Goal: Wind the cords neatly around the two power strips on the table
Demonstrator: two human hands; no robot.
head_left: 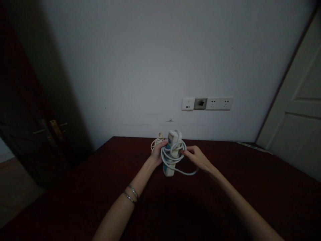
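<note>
A white power strip point(170, 171) with a blue side is held up over the dark red table, tilted nearly upright. Its pale cord point(173, 160) is wound around it in several loose loops, and one loop hangs out to the lower right. My left hand point(157, 152) grips the strip from the left side, thumb on its face. On the right, my right hand point(197, 156) is closed, thumb and fingers pinching at the cord loops beside the strip. Behind my left hand lies a second, cream-coloured coiled cord point(153, 144).
The dark red table point(140, 214) reaches to a pale wall. A row of wall sockets and a switch point(200, 103) sits above its back edge. A dark door with a brass handle point(55, 129) stands at left, a white door point(298, 110) at right. A thin flat item point(253, 147) lies at the back right.
</note>
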